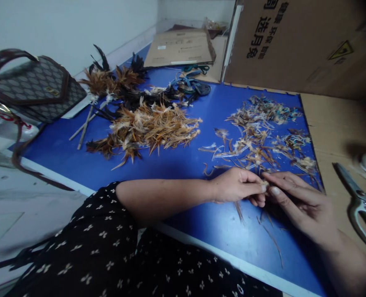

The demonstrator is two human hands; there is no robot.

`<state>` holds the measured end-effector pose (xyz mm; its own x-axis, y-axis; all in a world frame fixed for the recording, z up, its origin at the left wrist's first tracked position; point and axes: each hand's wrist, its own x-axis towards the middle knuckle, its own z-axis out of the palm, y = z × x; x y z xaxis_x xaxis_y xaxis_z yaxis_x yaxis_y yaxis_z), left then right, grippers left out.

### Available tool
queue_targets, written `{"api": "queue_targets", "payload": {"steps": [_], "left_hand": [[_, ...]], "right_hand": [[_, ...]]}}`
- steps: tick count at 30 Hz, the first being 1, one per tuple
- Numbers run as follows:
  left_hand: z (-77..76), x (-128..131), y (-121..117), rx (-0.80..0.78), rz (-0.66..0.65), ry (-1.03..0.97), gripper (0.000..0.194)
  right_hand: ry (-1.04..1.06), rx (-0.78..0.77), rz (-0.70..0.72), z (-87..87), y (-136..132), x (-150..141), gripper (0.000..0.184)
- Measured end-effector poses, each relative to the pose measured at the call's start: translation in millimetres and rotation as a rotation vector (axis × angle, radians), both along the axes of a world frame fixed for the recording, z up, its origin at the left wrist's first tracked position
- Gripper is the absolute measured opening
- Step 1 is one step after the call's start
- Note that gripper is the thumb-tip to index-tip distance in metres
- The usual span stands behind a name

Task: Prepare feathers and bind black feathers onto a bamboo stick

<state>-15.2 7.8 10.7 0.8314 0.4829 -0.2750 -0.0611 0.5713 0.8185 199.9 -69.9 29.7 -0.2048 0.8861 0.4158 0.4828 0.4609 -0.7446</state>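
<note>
Over the near right part of the table, my left hand (240, 185) is closed in a pinch on a small tan feather (265, 184), mostly hidden by the fingers. My right hand (303, 202) meets it from the right, thumb and fingertips closing at the same spot. Below my left hand, a thin brown feather (239, 212) shows against the blue. Just beyond both hands spreads a loose litter of feather scraps (254, 140), with pale quills and brown bits. A thicker pile of brown feather bunches (152, 126) lies farther left.
Scissors (360, 198) lie on cardboard right of the blue table (124, 169). Two feather dusters (88, 119) with grey sticks, and a patterned handbag (37, 88), are at left. Blue-green cords (195, 80) lie near a flat carton (179, 47). A large cardboard panel (300, 45) stands behind.
</note>
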Motion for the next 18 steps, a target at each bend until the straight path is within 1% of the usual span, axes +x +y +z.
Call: {"api": "queue_targets", "payload": {"steps": [7, 11, 14, 16, 18], "left_hand": [[2.6, -4.2, 0.8, 0.034, -0.089, 0.004, 0.038], [0.2, -3.0, 1.7, -0.057, -0.122, -0.027, 0.036], [-1.9, -1.3, 2.5, -0.132, -0.121, -0.043, 0.036], [-1.8, -0.9, 2.8, -0.138, -0.108, -0.041, 0.039], [-0.2, -1.0, 2.9, -0.107, -0.104, -0.032, 0.042]], "right_hand": [[0.084, -0.127, -0.053, -4.7, 1.0, 5.1, 0.010], [0.089, -0.181, -0.062, -3.8, 2.9, 2.3, 0.017], [0.081, -0.179, -0.088, -4.6, 4.0, 1.4, 0.020], [0.079, -0.174, -0.097, -5.3, 4.6, 1.5, 0.021], [0.078, -0.187, -0.086, -5.2, 5.1, 1.2, 0.023]]}}
